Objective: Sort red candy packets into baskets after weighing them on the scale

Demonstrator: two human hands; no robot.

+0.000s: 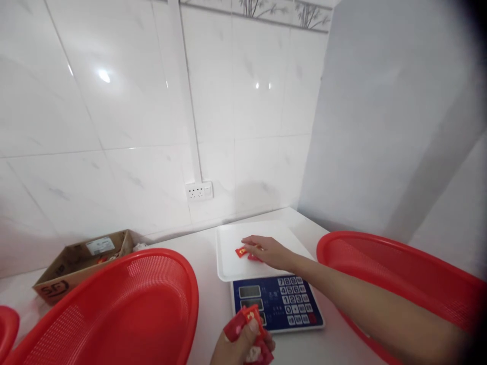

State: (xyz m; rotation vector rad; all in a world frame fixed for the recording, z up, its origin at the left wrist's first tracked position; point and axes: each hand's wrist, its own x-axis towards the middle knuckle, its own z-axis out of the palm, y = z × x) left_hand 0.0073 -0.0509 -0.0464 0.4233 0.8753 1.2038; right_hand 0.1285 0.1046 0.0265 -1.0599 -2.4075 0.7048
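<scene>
Red packet (251, 315) in left hand (239, 348): long axis slants forward-left.

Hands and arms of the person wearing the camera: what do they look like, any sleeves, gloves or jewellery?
The right hand is bare, with no glove, ring or watch showing. The right forearm has no sleeve along the part in view, and no markings stand out. The left hand is ungloved too; the bottom edge cuts it off, so sleeve length there can't be told.

Bare left hand (235, 349), bare right hand (269, 252), bare forearm (361, 299) (long and tapering)
</scene>
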